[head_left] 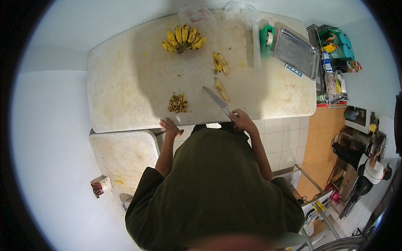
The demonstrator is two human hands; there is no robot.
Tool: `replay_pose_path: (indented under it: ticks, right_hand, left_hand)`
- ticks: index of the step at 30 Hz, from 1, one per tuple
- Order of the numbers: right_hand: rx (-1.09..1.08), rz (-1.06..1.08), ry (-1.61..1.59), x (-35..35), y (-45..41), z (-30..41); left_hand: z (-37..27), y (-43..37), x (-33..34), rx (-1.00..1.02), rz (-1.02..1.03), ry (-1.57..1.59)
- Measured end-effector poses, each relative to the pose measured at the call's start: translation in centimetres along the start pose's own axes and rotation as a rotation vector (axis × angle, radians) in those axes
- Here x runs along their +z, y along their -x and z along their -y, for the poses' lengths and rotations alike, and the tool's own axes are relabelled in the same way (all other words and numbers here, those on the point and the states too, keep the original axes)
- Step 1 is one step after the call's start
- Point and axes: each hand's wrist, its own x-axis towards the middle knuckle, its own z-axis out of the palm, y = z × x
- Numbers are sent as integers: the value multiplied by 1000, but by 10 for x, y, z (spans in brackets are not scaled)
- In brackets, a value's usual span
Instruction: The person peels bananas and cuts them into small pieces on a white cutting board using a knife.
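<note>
My right hand (240,120) grips a kitchen knife (216,98) by its handle at the table's front edge. The blade points up and left over the white table (116,91). With fingers spread, my left hand (170,127) rests at the same edge, holding nothing. Just beyond it lies a small pile of chopped banana peel (177,103). A strip of peel (222,89) lies right of the blade. Farther back are more peel pieces (221,63). Toward the far side sits a bunch of yellow bananas (184,39) with dark spots.
A green tape dispenser (267,40), a pale roll (256,47) and a clear lidded tray (296,53) occupy the back right. Plastic bags (241,14) lie along the wall. A rack of bottles and packets (337,59) stands right. A second table (125,157) is left; a person (370,171) is farther off.
</note>
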Motion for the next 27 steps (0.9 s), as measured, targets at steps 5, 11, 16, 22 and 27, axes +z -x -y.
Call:
replay_pose_path:
  ticks: [5,11,16,22,27]
  right_hand:
    - [-5,-7,22,2,0,0]
    - [11,12,36,11,0,-2]
    - [9,8,17,24,1,-8]
    - [-232,-137,111,42,14,0]
    - [-310,-240,65,47,49,44]
  left_hand:
    - [-5,-3,9,27,16,-72]
    - [-6,-6,25,52,-42,-49]
    - [-6,-3,23,72,-51,33]
    - [15,-33,60,168,-188,73]
    - [32,-54,100,217,-704,-51]
